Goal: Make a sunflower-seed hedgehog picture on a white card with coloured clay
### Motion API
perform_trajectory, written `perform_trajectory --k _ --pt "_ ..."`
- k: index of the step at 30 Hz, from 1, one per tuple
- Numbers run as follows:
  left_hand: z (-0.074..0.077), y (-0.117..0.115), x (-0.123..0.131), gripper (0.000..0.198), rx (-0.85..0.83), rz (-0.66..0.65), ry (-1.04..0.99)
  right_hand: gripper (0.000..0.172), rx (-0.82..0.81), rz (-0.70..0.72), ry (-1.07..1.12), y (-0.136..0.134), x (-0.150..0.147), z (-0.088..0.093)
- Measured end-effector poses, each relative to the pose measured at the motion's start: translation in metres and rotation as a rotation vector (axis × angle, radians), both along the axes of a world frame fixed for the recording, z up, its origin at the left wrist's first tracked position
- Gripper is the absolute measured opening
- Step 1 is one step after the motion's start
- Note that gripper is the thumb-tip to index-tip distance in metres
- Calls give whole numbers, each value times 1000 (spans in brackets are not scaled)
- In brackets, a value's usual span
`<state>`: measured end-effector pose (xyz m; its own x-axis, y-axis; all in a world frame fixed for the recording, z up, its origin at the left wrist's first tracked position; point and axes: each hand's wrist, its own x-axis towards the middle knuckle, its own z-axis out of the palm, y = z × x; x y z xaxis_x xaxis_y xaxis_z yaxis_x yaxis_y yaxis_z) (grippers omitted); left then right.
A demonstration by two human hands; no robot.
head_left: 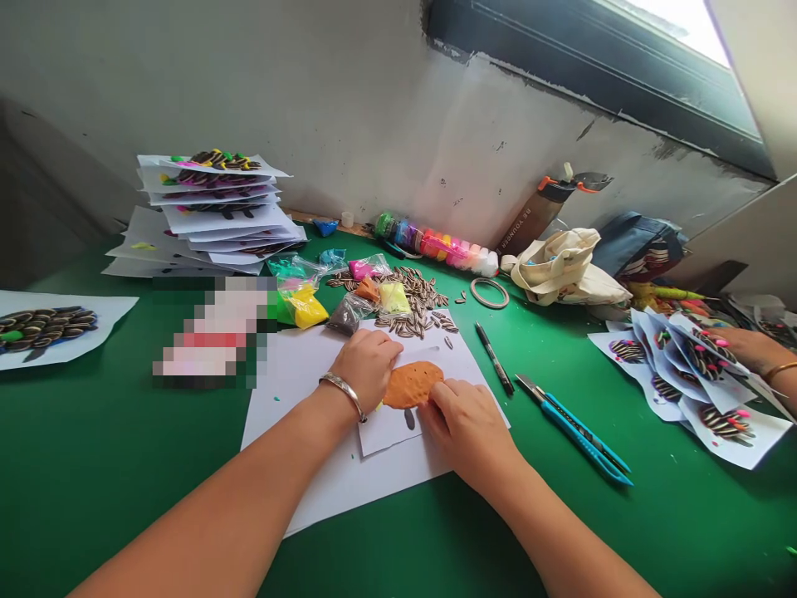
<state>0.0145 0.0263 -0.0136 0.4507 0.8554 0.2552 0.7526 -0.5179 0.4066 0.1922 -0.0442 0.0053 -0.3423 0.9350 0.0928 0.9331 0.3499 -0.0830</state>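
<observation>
A flattened oval of orange clay [412, 384] lies on a small white paper [389, 438], which rests on a larger white sheet [292, 390]. My left hand [364, 371], with a silver bracelet at the wrist, has its fingers curled together at the clay's left edge. At the lower right edge, the bent fingers of my right hand [471, 422] pinch the clay. Just below the clay, a small dark grey oval [409, 419] shows on the paper. Both sets of fingertips are partly hidden. Striped sunflower seeds [423, 291] lie in a pile beyond.
Bagged coloured clay, including yellow [305, 307], sits by the seeds. To the right lie a pen [494, 357], a blue utility knife [579, 432] and a tape roll [489, 293]. Stacked seed pictures [217, 220] stand back left. Another person's hand [756, 357] touches pictures at right.
</observation>
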Motion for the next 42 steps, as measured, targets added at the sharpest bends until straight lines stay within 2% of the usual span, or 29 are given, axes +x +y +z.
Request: perform_trajectory --k 8,14,19,26,32,42 --pt "3 -1 1 25 -32 4 25 21 14 -53 17 0 0 -3" --pt "5 -1 1 25 -34 8 27 29 -90 -41 150 3 5 -2" --pt "4 -1 1 25 -27 5 16 25 -39 -65 123 4 3 -5" --pt "5 -1 1 25 -31 5 17 29 -170 -88 395 4 15 0" --pt "5 -1 1 25 -34 8 21 17 -95 6 234 -1 11 -4" --pt "3 -1 1 25 -39 10 11 23 -115 7 257 -3 13 -1"
